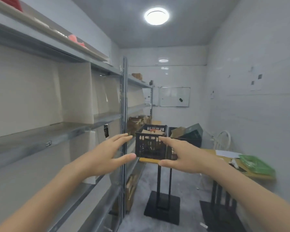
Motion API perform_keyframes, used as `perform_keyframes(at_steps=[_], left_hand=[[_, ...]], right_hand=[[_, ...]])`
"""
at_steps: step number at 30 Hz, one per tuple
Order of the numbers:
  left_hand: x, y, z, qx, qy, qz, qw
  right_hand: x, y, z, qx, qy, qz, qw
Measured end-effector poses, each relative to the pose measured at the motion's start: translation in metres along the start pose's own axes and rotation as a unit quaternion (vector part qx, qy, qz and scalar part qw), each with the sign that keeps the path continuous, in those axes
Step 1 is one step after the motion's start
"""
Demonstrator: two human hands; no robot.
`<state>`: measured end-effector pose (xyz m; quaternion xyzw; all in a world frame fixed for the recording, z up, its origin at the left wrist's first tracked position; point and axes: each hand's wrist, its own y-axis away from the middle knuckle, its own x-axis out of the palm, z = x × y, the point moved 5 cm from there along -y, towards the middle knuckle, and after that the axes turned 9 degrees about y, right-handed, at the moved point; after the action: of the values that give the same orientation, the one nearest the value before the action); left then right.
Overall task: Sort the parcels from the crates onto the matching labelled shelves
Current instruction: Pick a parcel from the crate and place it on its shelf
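Observation:
A black slatted crate point(149, 144) with brown cardboard parcels point(149, 130) in it stands on a wooden table point(149, 160) ahead. Behind it stands a second black crate point(191, 139) with a cardboard box and a dark green box point(193, 131). My left hand point(107, 154) and my right hand point(186, 155) are stretched forward in the air on either side of the near crate, fingers straight, palms facing each other. Neither hand holds anything. Grey metal shelves point(60, 131) with pale dividers run along the left wall.
Farther shelves point(137, 123) at the back left carry brown parcels. A green tray point(256, 164) and papers lie on the table at the right. Black table stands point(162, 208) sit on the floor. A whiteboard point(174, 97) hangs on the back wall.

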<state>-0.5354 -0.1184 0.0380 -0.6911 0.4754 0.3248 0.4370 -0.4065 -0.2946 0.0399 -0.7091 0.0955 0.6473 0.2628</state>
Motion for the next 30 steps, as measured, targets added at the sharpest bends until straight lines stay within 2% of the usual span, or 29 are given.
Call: perform_keyframes(at_steps=[4, 10, 17, 22, 30], left_hand=[[0.036, -0.079, 0.019, 0.027, 0.027, 0.021, 0.999], [0.071, -0.217, 0.077, 0.035, -0.120, 0.018, 0.992], [0.105, -0.377, 0.154, 0.038, -0.150, 0.072, 0.985], [0.131, -0.478, 0.198, 0.038, -0.136, 0.096, 0.985], [0.177, -0.650, 0.264, 0.034, -0.116, 0.080, 0.989]], right_hand=[[0.027, -0.029, -0.062, 0.043, 0.024, 0.006, 0.999], [0.057, -0.115, -0.155, 0.098, 0.117, 0.006, 0.988], [0.081, -0.235, -0.245, 0.151, 0.124, 0.018, 0.980], [0.110, -0.317, -0.304, 0.154, 0.130, 0.033, 0.979], [0.164, -0.454, -0.418, 0.140, 0.117, 0.012, 0.983]])
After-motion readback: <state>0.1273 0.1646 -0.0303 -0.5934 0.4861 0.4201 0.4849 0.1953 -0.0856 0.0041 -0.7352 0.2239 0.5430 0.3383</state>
